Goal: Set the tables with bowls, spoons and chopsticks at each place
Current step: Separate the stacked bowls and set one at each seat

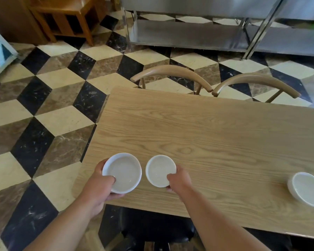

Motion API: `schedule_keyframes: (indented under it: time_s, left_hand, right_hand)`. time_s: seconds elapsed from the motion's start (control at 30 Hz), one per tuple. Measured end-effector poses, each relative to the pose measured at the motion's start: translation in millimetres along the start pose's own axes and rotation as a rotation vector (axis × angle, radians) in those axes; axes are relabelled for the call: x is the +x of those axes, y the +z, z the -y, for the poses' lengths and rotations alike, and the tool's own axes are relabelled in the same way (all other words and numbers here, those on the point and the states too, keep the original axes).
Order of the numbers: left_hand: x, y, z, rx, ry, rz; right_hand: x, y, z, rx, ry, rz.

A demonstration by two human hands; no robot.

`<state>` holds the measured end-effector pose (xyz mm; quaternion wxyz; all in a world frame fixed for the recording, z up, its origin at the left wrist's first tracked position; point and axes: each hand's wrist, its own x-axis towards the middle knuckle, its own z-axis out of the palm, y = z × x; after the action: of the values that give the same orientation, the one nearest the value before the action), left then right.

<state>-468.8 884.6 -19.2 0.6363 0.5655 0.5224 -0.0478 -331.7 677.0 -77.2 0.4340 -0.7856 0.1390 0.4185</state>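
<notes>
Gripping a round white ceramic bowl (122, 172) in the left hand (100, 187), thumb over rim, at 7 o'clock near the corner of the pale wood-grain bench (207, 133); pinching a second white bowl (159, 170) in the right hand (179, 180) beside it. Might tip off that edge (tiled floor (43, 124) below) if released early.

I read this as a restaurant dining room: a wood table (198, 134) with chairs (170, 71) pushed in at the far side, a cube-patterned tile floor (58, 113), and a steel counter (188, 33) with an undershelf beyond.
</notes>
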Motion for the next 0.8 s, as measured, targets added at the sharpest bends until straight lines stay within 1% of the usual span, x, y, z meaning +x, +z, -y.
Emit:
schedule_keyframes:
  time_s: [0.1, 0.33, 0.4, 0.47, 0.5, 0.53, 0.57, 0.6, 0.67, 0.73, 0.77, 0.8]
  left_hand:
    - [4.4, -3.2, -1.2, 0.009, -0.01, -0.004]
    - [12.7, -19.6, -9.2, 0.005, -0.007, 0.046]
    - [16.5, -32.4, -12.6, -0.001, -0.008, 0.059]
    - [19.7, -53.4, -18.2, -0.009, -0.007, 0.072]
    - [20.9, -64.0, -21.1, -0.011, -0.004, 0.074]
    - [21.7, -79.7, -25.5, -0.018, 0.001, 0.082]
    - [22.8, -96.2, -30.2, -0.021, 0.009, 0.092]
    - [23.4, -115.4, -35.7, -0.022, 0.019, 0.103]
    - [24.6, -152.6, -48.9, -0.01, 0.044, 0.118]
    - [24.8, -201.6, -66.1, 0.011, 0.079, 0.146]
    - [23.4, -230.0, -74.8, 0.032, 0.104, 0.16]
    - [22.1, -259.3, -83.3, 0.058, 0.134, 0.172]
  right_hand:
    - [9.7, 3.3, -5.1, -0.018, 0.007, -0.015]
    - [7.0, 12.4, 0.0, -0.081, 0.024, -0.077]
    - [-3.5, 14.4, 5.2, -0.199, 0.011, -0.166]
    - [-20.2, 21.3, 15.9, -0.348, -0.071, -0.347]
    - [-31.0, 27.7, 24.7, -0.354, -0.134, -0.424]
    - [-43.3, 41.6, 37.7, -0.333, -0.203, -0.454]
    - [-56.5, 60.1, 53.4, -0.319, -0.261, -0.424]
    - [-72.0, 84.4, 72.5, -0.306, -0.307, -0.344]
    - [-103.5, 138.1, 111.2, -0.227, -0.332, -0.088]
    - [-138.9, 202.4, 149.0, -0.08, -0.264, 0.161]
    - [-156.6, 235.6, 166.8, -0.051, -0.247, 0.221]
    - [-168.5, 267.2, 181.8, -0.074, -0.259, 0.223]
